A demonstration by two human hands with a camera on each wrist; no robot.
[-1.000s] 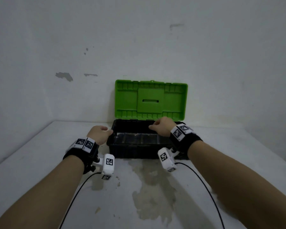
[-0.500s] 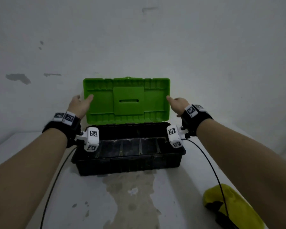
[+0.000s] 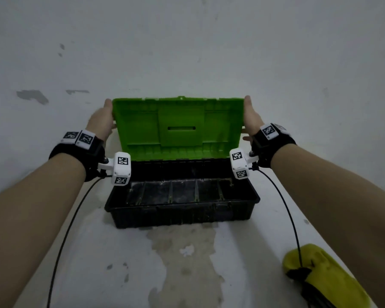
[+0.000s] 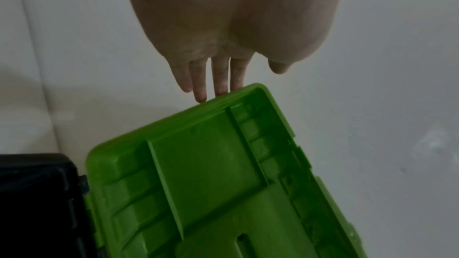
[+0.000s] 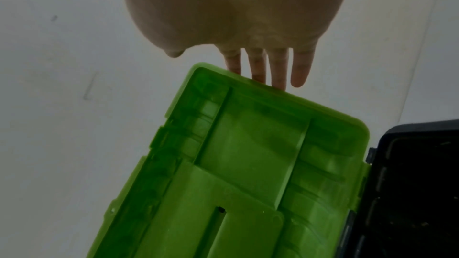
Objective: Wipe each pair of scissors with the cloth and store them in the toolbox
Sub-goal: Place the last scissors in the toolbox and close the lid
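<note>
A black toolbox (image 3: 182, 215) stands against the wall with its green lid (image 3: 178, 127) raised. Its dark tray of several compartments shows no scissors that I can make out. My left hand (image 3: 102, 118) lies flat along the lid's left edge, its straight fingers (image 4: 218, 77) reaching behind the upper corner of the green lid (image 4: 211, 174). On the opposite edge my right hand (image 3: 251, 116) does the same, straight fingers (image 5: 258, 66) behind the green lid (image 5: 248, 164). A yellow cloth (image 3: 327, 278) lies bunched at the near right of the table. No scissors are in view.
The white table (image 3: 120, 263) has a large worn stain in front of the toolbox. A plain white wall (image 3: 187, 52) stands right behind the lid. Black cables hang from both wrist cameras; the right one crosses the cloth.
Both hands rose from the black base's rim to the lid's side edges and slid up to its top corners. The view came closer and tilted down.
</note>
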